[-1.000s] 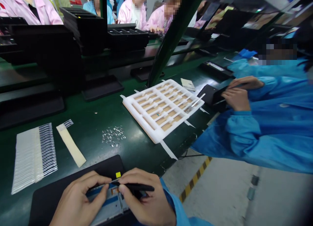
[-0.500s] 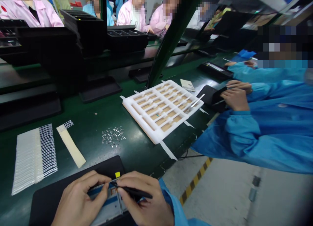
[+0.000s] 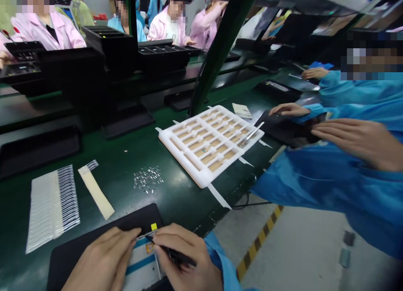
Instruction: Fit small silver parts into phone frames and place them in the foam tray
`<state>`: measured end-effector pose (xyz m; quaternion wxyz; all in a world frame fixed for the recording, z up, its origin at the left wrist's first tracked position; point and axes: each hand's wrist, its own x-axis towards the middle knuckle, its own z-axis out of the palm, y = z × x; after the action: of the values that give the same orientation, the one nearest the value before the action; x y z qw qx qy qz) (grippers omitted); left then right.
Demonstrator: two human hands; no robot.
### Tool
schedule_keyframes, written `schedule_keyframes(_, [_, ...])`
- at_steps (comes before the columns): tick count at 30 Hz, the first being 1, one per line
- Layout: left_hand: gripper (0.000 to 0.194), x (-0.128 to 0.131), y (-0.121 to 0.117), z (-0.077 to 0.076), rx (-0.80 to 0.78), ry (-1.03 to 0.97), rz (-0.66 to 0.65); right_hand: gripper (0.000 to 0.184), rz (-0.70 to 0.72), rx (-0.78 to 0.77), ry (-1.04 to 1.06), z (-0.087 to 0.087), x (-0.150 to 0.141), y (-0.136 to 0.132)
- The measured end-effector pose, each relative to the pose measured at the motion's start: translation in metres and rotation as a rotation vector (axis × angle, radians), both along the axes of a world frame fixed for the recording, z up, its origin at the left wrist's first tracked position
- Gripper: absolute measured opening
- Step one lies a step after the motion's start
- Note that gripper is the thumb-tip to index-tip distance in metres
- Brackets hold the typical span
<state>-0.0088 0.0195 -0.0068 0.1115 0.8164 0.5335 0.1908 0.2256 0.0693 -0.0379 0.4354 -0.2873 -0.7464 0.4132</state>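
**Head view.** Item: rectangular device casing (image 3: 143, 263), white with a blue stripe and a small orange patch, lying on a black work mat (image 3: 94, 238) at the bottom of the view. Its long axis runs roughly 12 to 6 o'clock, tilted slightly, with the upper end just beside a yellow square sticker (image 3: 153, 226).

Item: left hand (image 3: 100, 259), fingers (image 3: 126, 236) curled against the casing's upper left edge; whether they grip it cannot be told.

Item: right hand (image 3: 185, 257), fingers closed firmly around a slim black tool (image 3: 176, 254), whose tip points to 10 o'clock and touches the casing's upper edge.

Around, at 10 o'clock from the casing: a comb-like bundle of white strips (image 3: 53, 207) and a beige strip (image 3: 96, 190). At 12 o'clock: loose small metal pieces (image 3: 147, 178). At 2 o'clock: a white foam tray (image 3: 208, 146) holding metal tweezers (image 3: 251, 135).

Further right, a co-worker's hand (image 3: 355, 142) and blue sleeve (image 3: 324, 177) reach over the bench. A green post (image 3: 220, 51) and black trays (image 3: 163, 58) stand beyond.
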Motion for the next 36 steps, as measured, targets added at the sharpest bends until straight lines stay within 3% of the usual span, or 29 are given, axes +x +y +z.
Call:
schedule_keyframes(4, [0.032,-0.005,-0.009,-0.001,0.085,0.209,-0.078,0.021,-0.043,-0.084,0.011,0.002,-0.006,-0.001])
schedule_keyframes(6, [0.029,-0.013,-0.002,0.002,0.076,0.226,-0.017,0.017,-0.070,-0.134,0.023,0.004,-0.006,0.003])
schedule_keyframes(12, [0.041,-0.087,0.075,0.016,0.143,0.359,0.374,0.013,-0.215,-0.163,0.174,0.004,0.008,0.023])
schedule_keyframes(15, [0.026,-0.121,0.107,0.008,0.127,0.460,0.465,0.013,-0.205,-0.162,0.158,-0.004,0.013,0.024])
schedule_keyframes(19, [0.017,-0.136,0.119,-0.015,0.086,0.583,0.489,0.014,-0.203,-0.173,0.095,-0.016,0.017,0.022])
schedule_keyframes(23, [0.019,-0.141,0.114,-0.027,0.068,0.621,0.473,0.014,-0.213,-0.143,0.102,-0.018,0.020,0.025])
schedule_keyframes(28, [0.029,-0.133,0.096,-0.013,0.154,0.499,0.374,0.021,-0.162,-0.086,0.120,0.003,0.027,0.029])
schedule_keyframes(31, [0.041,-0.102,0.064,-0.002,0.263,0.349,0.320,0.027,-0.091,-0.042,0.117,0.020,0.026,0.025])
schedule_keyframes(34, [0.029,-0.055,0.020,0.000,0.251,0.116,0.222,0.023,-0.039,-0.061,0.057,0.027,0.015,0.015])
schedule_keyframes(36, [0.016,-0.023,-0.007,-0.003,0.161,-0.196,0.171,0.017,0.037,-0.063,0.023,0.023,0.004,0.007])
